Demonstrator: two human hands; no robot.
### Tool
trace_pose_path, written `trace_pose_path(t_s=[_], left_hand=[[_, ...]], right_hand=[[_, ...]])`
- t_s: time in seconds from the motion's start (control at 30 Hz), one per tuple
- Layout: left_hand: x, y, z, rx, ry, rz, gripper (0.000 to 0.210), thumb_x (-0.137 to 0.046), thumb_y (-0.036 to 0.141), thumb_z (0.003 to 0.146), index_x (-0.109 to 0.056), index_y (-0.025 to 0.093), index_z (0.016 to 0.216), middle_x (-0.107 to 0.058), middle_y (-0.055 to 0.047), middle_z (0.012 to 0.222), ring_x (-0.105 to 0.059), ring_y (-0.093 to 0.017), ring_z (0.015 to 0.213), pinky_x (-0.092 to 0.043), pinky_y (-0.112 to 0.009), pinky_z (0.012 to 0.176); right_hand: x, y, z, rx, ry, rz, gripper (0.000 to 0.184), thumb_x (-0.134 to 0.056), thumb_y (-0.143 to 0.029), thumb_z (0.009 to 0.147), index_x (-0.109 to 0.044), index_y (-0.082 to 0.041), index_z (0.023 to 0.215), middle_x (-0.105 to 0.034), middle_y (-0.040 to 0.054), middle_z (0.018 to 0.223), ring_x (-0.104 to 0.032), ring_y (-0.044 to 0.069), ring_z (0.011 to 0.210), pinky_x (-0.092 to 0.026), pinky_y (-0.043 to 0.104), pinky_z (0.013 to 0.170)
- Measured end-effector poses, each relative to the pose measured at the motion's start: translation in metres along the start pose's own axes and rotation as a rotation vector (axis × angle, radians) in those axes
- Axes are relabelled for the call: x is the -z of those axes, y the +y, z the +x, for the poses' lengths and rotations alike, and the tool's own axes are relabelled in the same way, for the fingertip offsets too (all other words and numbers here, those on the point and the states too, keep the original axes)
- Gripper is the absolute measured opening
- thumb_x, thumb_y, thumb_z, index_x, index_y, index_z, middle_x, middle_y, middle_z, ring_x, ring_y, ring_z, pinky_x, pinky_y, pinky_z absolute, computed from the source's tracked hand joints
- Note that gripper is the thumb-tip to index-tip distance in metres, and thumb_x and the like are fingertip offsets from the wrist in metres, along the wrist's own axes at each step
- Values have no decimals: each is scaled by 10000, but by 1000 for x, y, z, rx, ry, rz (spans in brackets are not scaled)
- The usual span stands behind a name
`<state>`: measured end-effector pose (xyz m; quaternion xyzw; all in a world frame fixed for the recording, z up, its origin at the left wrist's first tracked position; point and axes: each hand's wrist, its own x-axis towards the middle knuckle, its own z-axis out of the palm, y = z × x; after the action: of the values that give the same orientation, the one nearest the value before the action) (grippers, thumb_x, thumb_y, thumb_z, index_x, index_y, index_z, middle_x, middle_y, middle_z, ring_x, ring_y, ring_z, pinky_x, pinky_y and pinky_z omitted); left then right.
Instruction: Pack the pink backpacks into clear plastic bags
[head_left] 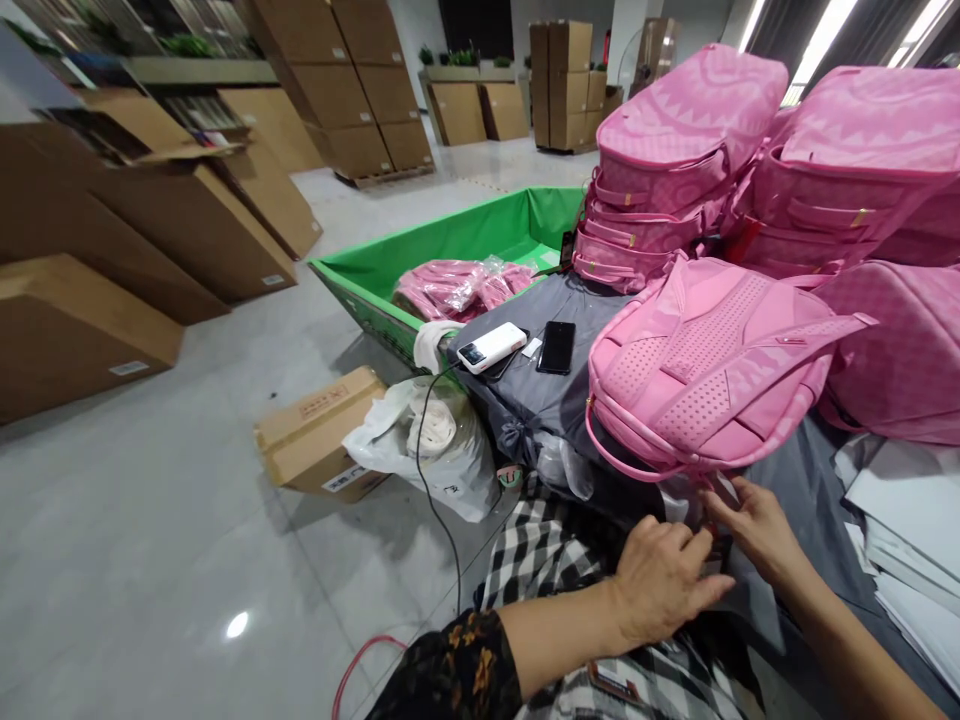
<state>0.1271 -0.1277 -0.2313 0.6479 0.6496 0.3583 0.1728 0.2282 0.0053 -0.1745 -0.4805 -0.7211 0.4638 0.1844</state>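
Observation:
A pink backpack [697, 370] lies on a grey-covered surface [517, 400], its padded back panel and shoulder straps facing up. At its near edge my right hand [761, 530] has its fingers closed against small strap or tag pieces just under the bag; what exactly they pinch is unclear. My left hand [660, 580] is beside it, lower and to the left, with curled fingers turned toward the same spot. Whatever is in the left fingers is hidden. A bit of whitish plastic [681, 497] shows between the hands and the bag.
Stacked pink backpacks [660, 190] rise behind. A white power bank [491, 348] with a black cable and a black phone [556, 347] lie to the left. White sheets [911, 510] are at right. A green bin [450, 230], a carton [322, 430] and a plastic bag [457, 470] stand left.

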Motion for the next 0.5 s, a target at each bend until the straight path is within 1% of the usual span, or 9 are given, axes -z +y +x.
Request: trace_pose_path(t_s=[0.07, 0.13, 0.17, 0.2, 0.27, 0.33, 0.4, 0.43, 0.5], left_hand=[[4, -5, -3, 224, 203, -319, 288, -698, 445, 914, -691, 198, 1061, -704, -69, 967, -661, -208, 876, -520, -345, 836], [8, -9, 0, 457, 393, -718, 340, -751, 484, 842, -671, 191, 996, -706, -69, 1001, -656, -202, 910, -521, -343, 864], [9, -9, 4, 535, 436, -943, 419, -791, 519, 786, -670, 177, 996, -717, -80, 1014, -663, -212, 934, -520, -357, 894], [10, -9, 10, 575, 437, -1158, 502, -831, 544, 727, -679, 160, 1013, -732, -93, 1024, -671, -224, 956, -512, -374, 930], [9, -5, 25, 633, 387, -1466, 549, -888, 510, 642, -712, 136, 1003, -755, -95, 987, -682, -224, 940, -499, -378, 952], [7, -1, 42, 794, 369, -1546, 410, -899, 388, 591, -725, 133, 861, -740, -53, 819, -664, -187, 790, -507, -341, 844], [3, 0, 55, 977, 387, -1525, 241, -834, 265, 583, -693, 147, 740, -670, -6, 648, -601, -148, 622, -476, -300, 675], [1, 0, 60, 1037, 392, -1519, 184, -788, 228, 593, -682, 153, 723, -637, 10, 598, -565, -135, 560, -442, -286, 608], [-4, -4, 65, 1064, 394, -1517, 157, -713, 182, 612, -693, 158, 766, -619, 23, 577, -528, -120, 504, -392, -265, 541]], right_hand=[[-2, 1, 3, 5, 14, 7, 518, -733, -653, 583, -712, -166, 757, -666, 43, 605, -569, 189, 543, -469, 296, 528], [-2, 2, 6, 5, 10, 14, 472, -719, -602, 582, -720, -166, 765, -687, 50, 626, -609, 208, 569, -493, 301, 554], [-2, 2, 7, 1, 7, 16, 461, -716, -579, 580, -725, -164, 780, -698, 52, 639, -625, 215, 581, -504, 302, 564], [-2, 1, 7, -3, 7, 16, 458, -716, -561, 577, -732, -161, 800, -709, 54, 655, -634, 220, 588, -511, 303, 568], [-2, 0, 7, -5, 8, 11, 470, -725, -550, 570, -741, -156, 825, -718, 53, 664, -631, 218, 573, -510, 301, 550], [-3, -1, 6, 5, 13, -4, 484, -735, -577, 568, -741, -162, 817, -707, 43, 640, -610, 209, 537, -489, 295, 510], [-2, -1, 5, 32, 16, -43, 496, -732, -631, 582, -729, -176, 781, -685, 32, 607, -593, 203, 516, -472, 291, 490], [-1, 0, 5, 53, 10, -75, 511, -725, -663, 595, -724, -182, 766, -677, 32, 597, -592, 205, 518, -470, 292, 490], [6, 2, 6, 123, -30, -157, 545, -688, -724, 655, -726, -192, 764, -691, 44, 628, -627, 225, 581, -500, 297, 539]])
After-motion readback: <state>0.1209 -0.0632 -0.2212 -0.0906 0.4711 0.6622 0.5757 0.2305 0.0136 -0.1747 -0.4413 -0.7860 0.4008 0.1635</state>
